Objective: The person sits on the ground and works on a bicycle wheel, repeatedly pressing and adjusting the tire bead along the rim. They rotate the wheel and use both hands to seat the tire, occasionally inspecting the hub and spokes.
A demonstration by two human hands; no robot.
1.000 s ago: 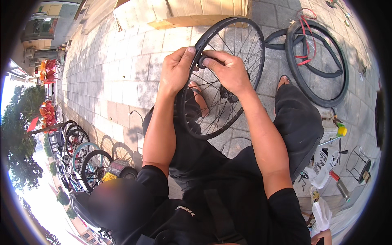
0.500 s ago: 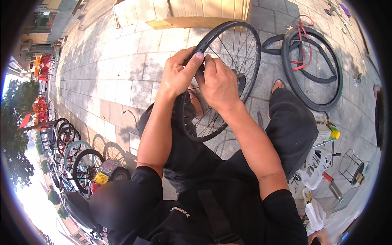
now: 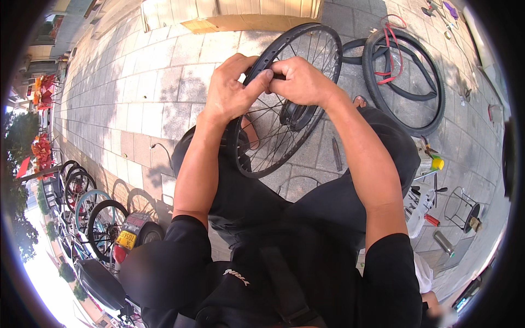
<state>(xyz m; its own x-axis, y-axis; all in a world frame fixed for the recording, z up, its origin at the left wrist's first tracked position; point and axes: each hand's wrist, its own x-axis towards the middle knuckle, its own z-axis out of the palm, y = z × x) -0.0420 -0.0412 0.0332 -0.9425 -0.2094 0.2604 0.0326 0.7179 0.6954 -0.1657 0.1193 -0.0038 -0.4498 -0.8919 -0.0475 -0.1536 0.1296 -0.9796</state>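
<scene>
A black bicycle wheel (image 3: 295, 158) without a tyre stands tilted between my knees, its hub (image 3: 298, 115) and thin spokes showing. My left hand (image 3: 232, 90) wraps the upper left of the rim, fingers behind it and thumb over its inner side. My right hand (image 3: 301, 82) is closed, with its fingertips at the inner side of the rim, touching or nearly touching the left thumb. Whatever is pinched between the right fingers is hidden by both hands.
A cardboard box (image 3: 251, 22) lies beyond the wheel. To the right are a tyre (image 3: 370, 82), a black inner tube (image 3: 415, 97) and a red strip (image 3: 389, 49). Tools lie by a white tray (image 3: 420, 216) and a grey cylinder (image 3: 443, 242). Parked bicycles (image 3: 104, 218) stand left.
My right hand has turned, its wrist rising and its forearm swinging outward to the right. More of the hub shows now. The whole view has shifted slightly.
</scene>
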